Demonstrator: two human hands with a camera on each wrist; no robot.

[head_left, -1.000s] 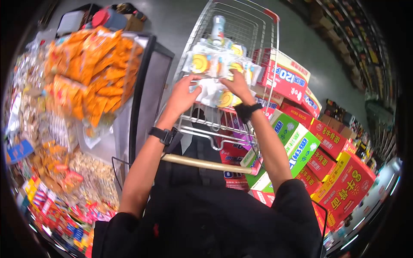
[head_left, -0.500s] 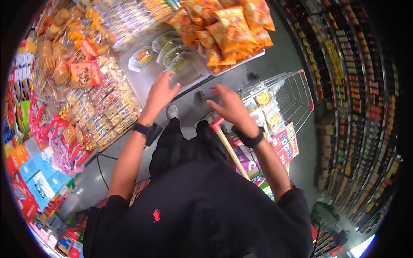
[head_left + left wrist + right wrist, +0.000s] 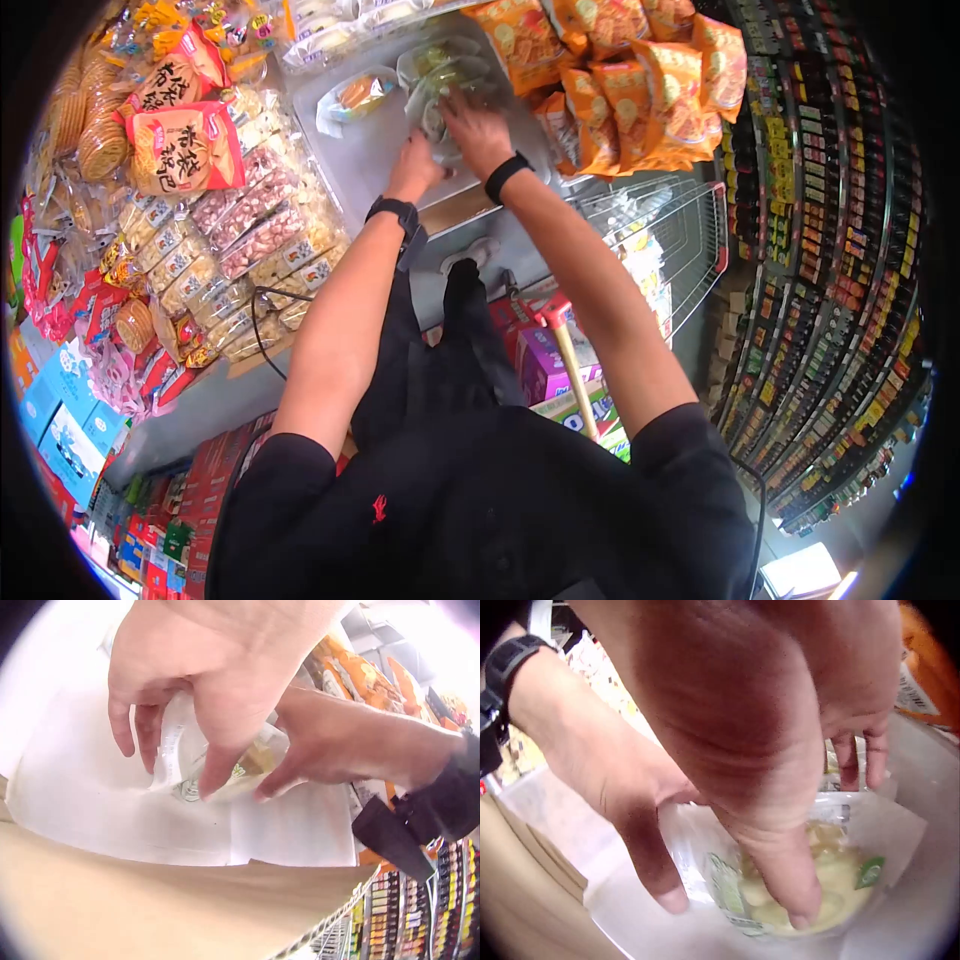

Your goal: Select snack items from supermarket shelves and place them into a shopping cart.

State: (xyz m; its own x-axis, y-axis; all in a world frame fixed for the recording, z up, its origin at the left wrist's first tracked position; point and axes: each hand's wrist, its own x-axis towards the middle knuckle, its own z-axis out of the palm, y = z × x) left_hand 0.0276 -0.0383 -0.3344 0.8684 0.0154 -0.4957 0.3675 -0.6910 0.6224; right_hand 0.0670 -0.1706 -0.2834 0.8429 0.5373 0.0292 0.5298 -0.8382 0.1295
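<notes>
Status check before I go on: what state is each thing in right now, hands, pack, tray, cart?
Left hand, curled round the pack's edge, gripping it.
Right hand, fingers spread over the pack, gripping it.
Pack, clear, full, in the tray, held by both hands.
Tray, white, partly filled with packs.
Cart, standing beside the person, handle untouched, goods inside.

The left hand (image 3: 415, 168) and right hand (image 3: 478, 125) leave the cart (image 3: 690, 230) and now both grasp 1 clear pack (image 3: 847, 889) in the white tray (image 3: 360, 150) on the shelf.
</notes>
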